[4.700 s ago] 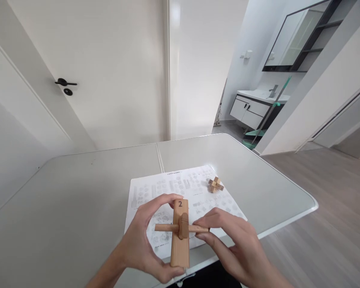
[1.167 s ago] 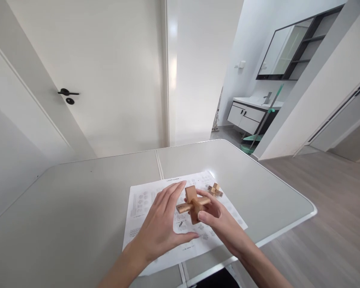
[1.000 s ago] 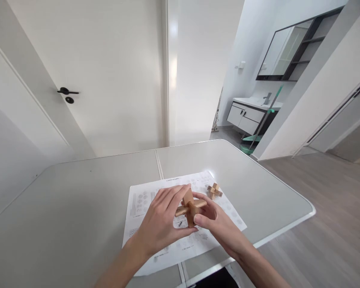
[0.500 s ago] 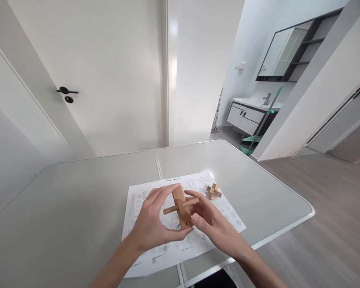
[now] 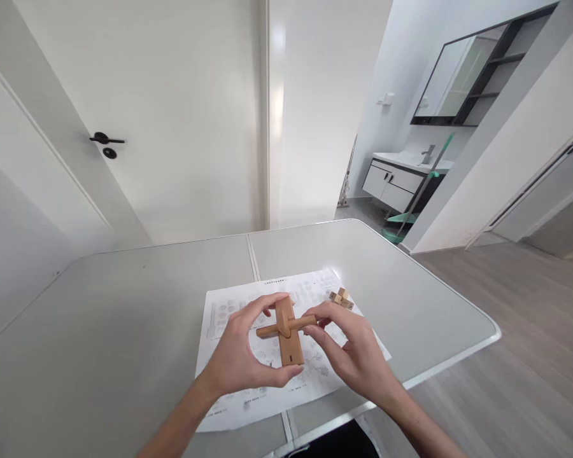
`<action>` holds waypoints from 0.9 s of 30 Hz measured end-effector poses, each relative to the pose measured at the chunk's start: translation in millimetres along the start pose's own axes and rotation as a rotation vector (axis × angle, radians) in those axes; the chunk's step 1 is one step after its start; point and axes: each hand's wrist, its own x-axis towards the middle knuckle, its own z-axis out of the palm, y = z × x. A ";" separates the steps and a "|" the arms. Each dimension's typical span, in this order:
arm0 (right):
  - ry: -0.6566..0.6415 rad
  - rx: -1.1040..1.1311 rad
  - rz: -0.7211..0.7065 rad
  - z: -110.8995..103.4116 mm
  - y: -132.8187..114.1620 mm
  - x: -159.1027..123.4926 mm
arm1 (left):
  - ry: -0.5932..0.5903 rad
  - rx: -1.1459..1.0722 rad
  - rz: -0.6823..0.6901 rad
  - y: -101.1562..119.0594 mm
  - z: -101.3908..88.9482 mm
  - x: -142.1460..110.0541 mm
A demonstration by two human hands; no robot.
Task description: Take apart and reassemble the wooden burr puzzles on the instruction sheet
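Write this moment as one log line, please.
left hand: holds wooden cross top and bottom | right hand: pinches its crossbar | small block cluster: on printed sheet

Above the printed sheet (image 5: 232,407), I see the left hand (image 5: 236,353) clasping a wooden block (image 5: 292,346) at its far and near ends, while the right hand (image 5: 358,350) pinches one end of a wooden rod (image 5: 267,332) that crosses the block. On my feed a small wooden assembly (image 5: 342,297) sits on the sheet near its far right corner, the grey table (image 5: 124,331) spreads around the sheet, and a door (image 5: 195,127) stands well beyond it.
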 end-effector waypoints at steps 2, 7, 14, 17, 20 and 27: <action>-0.022 0.006 -0.038 -1.5 0.5 -0.2 | -0.003 0.021 0.003 1.5 -0.4 -0.6; -0.055 0.005 -0.054 -5.0 -0.3 -2.1 | -0.025 0.042 0.001 3.5 -0.9 -3.6; 0.055 -0.132 -0.126 0.3 -1.2 -4.4 | 0.027 0.060 0.031 12.4 -1.2 -1.3; 0.054 -0.134 -0.142 0.0 -2.4 -3.0 | 0.041 0.061 0.053 14.9 -2.7 -1.0; -0.002 -0.101 -0.156 -4.8 -4.7 -2.4 | 0.044 0.074 0.092 16.4 -4.2 -2.2; -0.035 0.015 -0.145 -14.9 -10.4 -4.7 | 0.043 0.066 0.187 28.4 -11.7 -4.2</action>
